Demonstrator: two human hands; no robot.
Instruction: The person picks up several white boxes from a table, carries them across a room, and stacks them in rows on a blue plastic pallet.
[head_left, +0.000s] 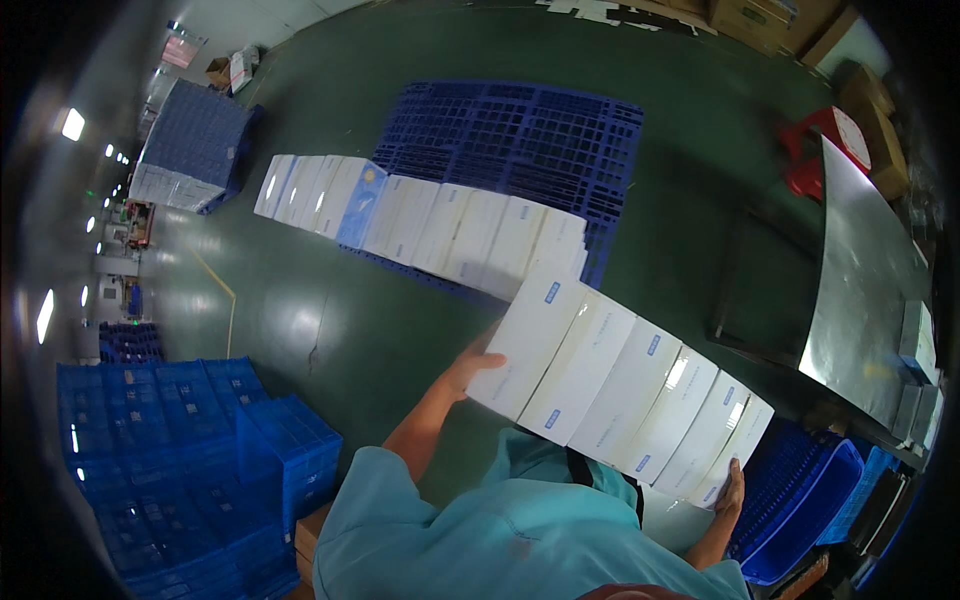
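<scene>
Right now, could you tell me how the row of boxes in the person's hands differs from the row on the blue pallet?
The held row of white boxes is gripped at its ends by the left hand and right hand, in the air; the pallet row rests on the blue pallet. The held row looks shorter. The pallet row includes one light-blue box; the held row is all white. Both are flat boxes packed side by side.

- Green floor (300,330), glossy, with a yellow line at left
- Blue pallet (530,140) flat on floor, a row of white boxes (440,225) lined along its near edge
- Second pallet (195,140) at upper left, loaded with a wrapped stack
- Blue crates (170,450) stacked at lower left
- Steel table (860,290) at right, small boxes on its far end
- Red stool (815,150) beside table
- Cardboard cartons (760,20) at top right
</scene>
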